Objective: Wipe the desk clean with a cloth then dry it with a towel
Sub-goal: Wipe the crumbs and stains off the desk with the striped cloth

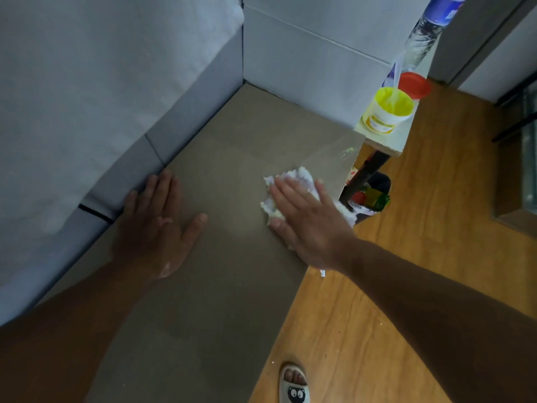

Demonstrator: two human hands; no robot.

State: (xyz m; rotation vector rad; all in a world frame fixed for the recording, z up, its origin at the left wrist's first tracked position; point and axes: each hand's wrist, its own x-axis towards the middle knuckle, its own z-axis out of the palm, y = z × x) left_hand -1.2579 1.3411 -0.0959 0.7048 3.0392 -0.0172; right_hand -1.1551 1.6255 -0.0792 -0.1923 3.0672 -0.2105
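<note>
The left hand (158, 225) lay flat on the brown desk (220, 286), close to the gray wall, with its fingers spread and nothing in it. The right hand (308, 219) was flat too, fingers straight, pressing down on a crumpled white cloth (293, 177). The cloth sat near the right edge of the desk, and a bit of it hung over that edge. On a shelf behind stood a yellow tub (389, 110), a red lid (414, 84) and a water bottle (433, 27). A foot in a white slipper (294, 385) stood on the wooden floor (421, 228).
</note>
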